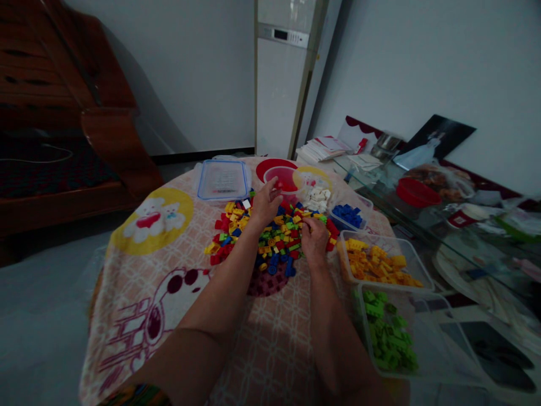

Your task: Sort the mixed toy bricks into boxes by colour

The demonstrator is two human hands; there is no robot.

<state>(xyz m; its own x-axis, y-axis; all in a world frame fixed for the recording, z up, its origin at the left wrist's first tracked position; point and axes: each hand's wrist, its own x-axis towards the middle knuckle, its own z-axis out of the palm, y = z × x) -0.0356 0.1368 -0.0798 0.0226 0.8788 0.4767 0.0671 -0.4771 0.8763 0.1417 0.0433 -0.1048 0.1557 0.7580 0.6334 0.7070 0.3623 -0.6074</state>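
Currently our left hand [266, 204] hovers at the far edge of the mixed brick pile [270, 239], fingers loosely curled and tips pointing toward the red-brick tub [284, 179], which stands just beyond them; we cannot tell whether a brick sits between those fingertips. Our right hand [313, 238] rests on the near-right part of the pile, fingers bent down onto the bricks, possibly pinching one; the piece itself is hidden. The pile lies mid-surface, between both hands, its spread running left to right. Sorted tubs line the right side: white bricks [318, 198], blue bricks [349, 215], yellow bricks [376, 263], green bricks [389, 332]. The left hand is nearer the red tub. Dim light blurs the small pieces.
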